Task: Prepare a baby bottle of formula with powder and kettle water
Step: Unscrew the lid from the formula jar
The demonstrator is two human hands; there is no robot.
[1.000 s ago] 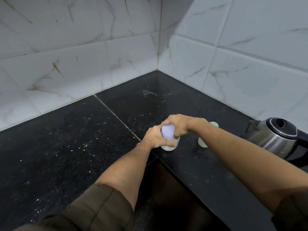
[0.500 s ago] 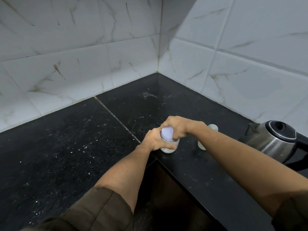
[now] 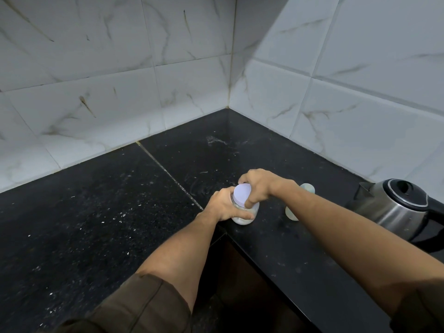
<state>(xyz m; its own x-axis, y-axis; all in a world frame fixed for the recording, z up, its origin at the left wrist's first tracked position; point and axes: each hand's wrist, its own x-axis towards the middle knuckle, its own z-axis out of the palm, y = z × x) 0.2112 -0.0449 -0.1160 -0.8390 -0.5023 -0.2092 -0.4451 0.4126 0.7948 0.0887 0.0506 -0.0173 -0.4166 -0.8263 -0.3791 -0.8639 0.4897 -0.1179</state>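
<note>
A small clear jar of white powder [image 3: 245,218] stands on the black counter [image 3: 120,212] near its inner corner edge. My left hand [image 3: 223,206] wraps around the jar's body. My right hand [image 3: 258,186] grips its pale lilac lid [image 3: 241,193] from above. Behind my right forearm lies a pale translucent baby bottle [image 3: 292,212], mostly hidden; its far end [image 3: 307,188] shows above the arm. A steel electric kettle [image 3: 394,207] with a black lid and handle stands at the right.
White marble-look tiled walls [image 3: 168,68] meet in a corner behind the counter. The counter is L-shaped, with a dark recess [image 3: 240,284] below its front edge between my arms. White specks are scattered over the counter's left part.
Both hands stay on the jar and lid; my right hand's fingers have shifted slightly around the lid. The view has tilted a little.
</note>
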